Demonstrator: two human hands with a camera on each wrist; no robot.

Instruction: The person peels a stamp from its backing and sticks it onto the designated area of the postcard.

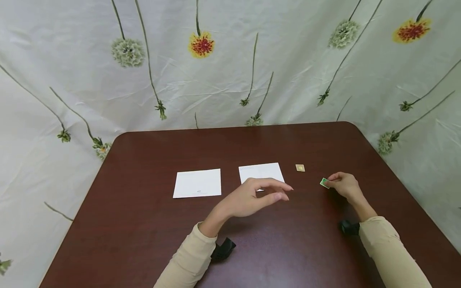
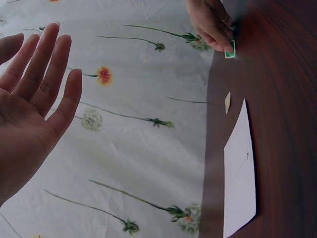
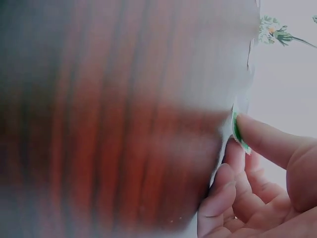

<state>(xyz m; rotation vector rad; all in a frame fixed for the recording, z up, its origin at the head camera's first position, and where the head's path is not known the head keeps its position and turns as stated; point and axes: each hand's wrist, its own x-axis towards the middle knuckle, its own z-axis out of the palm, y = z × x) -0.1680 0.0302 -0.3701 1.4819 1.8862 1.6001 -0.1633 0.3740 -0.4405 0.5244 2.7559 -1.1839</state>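
My right hand (image 1: 346,186) pinches a small green postage stamp (image 1: 324,183) with a white border between thumb and fingers, low over the right side of the table. In the right wrist view the thumb presses on the face of the stamp (image 3: 239,130). My left hand (image 1: 257,197) hovers with its fingers extended and holds nothing. From the head camera it covers the lower part of the right white envelope (image 1: 261,171). Another white envelope (image 1: 197,183) lies to the left, with a small mark near its lower edge. A tan stamp (image 1: 300,168) lies between the right envelope and my right hand.
The dark reddish-brown table (image 1: 144,160) has rounded far corners. Behind it hangs a white cloth (image 1: 223,80) printed with flowers. Dark wrist devices (image 1: 223,250) sit below both wrists, close to the tabletop.
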